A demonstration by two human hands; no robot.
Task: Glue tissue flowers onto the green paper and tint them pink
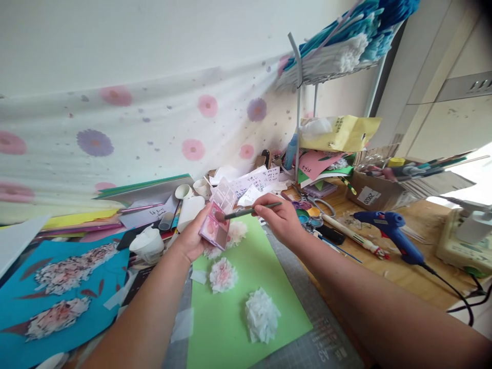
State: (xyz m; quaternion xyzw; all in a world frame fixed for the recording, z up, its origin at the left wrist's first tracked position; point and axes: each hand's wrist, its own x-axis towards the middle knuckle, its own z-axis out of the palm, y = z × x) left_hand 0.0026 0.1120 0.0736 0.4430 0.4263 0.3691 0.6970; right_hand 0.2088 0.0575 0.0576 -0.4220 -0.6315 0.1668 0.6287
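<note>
My left hand [194,237] holds an open pink makeup palette [215,228], its clear lid tilted up. In my right hand [277,218] is a thin dark brush [248,210], pinched near its middle, with its tip over the palette's pans. Below both hands lies a green sheet [230,328] on a grey cutting mat. A pink-tinted paper flower [223,275] and a white paper flower [262,315] sit on the sheet, and more pinkish ruffles show partly behind the palette.
A blue sheet [111,277] with ruffled paper flowers lies at the left, beside a white cup [148,245]. To the right are a blue glue gun [400,236], scissors [325,205], paint pots and a cardboard box [378,192]. A wire rack [299,123] stands behind.
</note>
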